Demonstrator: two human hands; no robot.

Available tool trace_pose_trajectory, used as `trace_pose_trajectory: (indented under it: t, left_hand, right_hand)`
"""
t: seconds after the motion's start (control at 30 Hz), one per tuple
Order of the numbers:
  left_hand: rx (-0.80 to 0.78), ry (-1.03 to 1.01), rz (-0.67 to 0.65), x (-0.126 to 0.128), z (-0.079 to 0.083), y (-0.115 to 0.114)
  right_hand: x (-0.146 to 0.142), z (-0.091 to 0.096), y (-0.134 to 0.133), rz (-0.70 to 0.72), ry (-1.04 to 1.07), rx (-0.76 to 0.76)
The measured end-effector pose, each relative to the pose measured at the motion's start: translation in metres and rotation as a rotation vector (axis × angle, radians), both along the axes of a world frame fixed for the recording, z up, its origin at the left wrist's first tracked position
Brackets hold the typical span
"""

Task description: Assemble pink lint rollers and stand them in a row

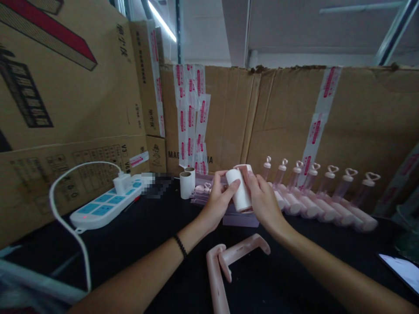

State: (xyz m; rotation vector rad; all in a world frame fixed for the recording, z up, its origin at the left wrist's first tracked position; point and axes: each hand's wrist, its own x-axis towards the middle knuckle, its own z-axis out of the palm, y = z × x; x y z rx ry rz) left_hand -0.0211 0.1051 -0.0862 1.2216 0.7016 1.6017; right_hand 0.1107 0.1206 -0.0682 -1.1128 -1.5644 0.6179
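Note:
A white roll (241, 192), which looks like a lint roller refill, is tilted between my two hands above the black table. My left hand (220, 194) is closed on its left side, thumb across the front. My right hand (263, 196) grips it from the right, with fingers on a white and pinkish-brown piece (245, 167) behind its top; whether that piece belongs to the roll is unclear. Below my hands lie two pink plastic lint roller handles (244, 250), one touching the other. A lilac box or tray (240, 219) is partly hidden behind my hands.
Two white rolls with cardboard cores (185, 185) stand at the back left. A row of pink rollers with heart-shaped loops (319, 205) lines the back right. A power strip (108, 203) with a cable lies left, a phone (401, 268) right. Cardboard walls (288, 117) enclose the table.

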Motion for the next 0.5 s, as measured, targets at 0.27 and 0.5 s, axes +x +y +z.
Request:
trace_pose_trajectory:
  t: [0.27, 0.5]
  left_hand:
    - [-0.012, 0.045, -0.109, -0.005, 0.006, -0.002]
    - [-0.004, 0.164, -0.062, -0.011, 0.010, -0.002]
  right_hand:
    - [0.001, -0.004, -0.002, 0.052, 0.014, 0.118]
    - [0.010, -0.002, -0.002, 0.139, -0.184, 0.232]
